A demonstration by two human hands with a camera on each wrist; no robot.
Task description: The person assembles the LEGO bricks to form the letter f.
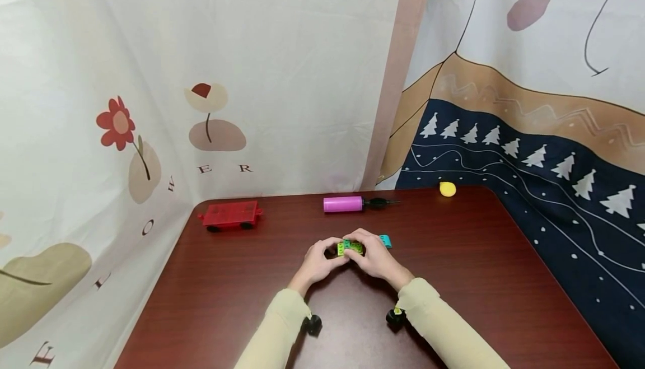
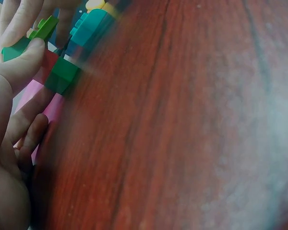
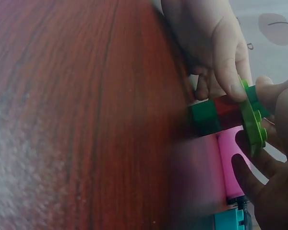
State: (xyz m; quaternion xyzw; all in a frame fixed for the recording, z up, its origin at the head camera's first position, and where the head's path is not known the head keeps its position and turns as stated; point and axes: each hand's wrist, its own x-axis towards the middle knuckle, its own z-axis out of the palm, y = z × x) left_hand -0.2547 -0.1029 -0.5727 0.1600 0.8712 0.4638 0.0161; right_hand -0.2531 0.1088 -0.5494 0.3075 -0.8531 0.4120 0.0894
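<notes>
A small stack of toy building bricks stands between my two hands near the middle of the table. In the right wrist view it has a dark green brick (image 3: 204, 118) at the bottom, a red brick (image 3: 227, 111) above, and a light green studded plate (image 3: 253, 122) over that. Another green brick (image 2: 15, 49) sits on top. My left hand (image 1: 318, 261) grips the stack from the left, thumb near the plate. Across from it, my right hand (image 1: 375, 256) holds the upper part with thumb and fingers. A teal brick (image 1: 385, 241) lies just behind the right hand.
A red toy wagon base (image 1: 232, 215) with black wheels stands at the back left of the brown table (image 1: 211, 307). Along the back edge lies a pink-purple hand pump (image 1: 343, 204) with a black nozzle. A yellow object (image 1: 447, 189) is at the back right. Printed curtains hang behind.
</notes>
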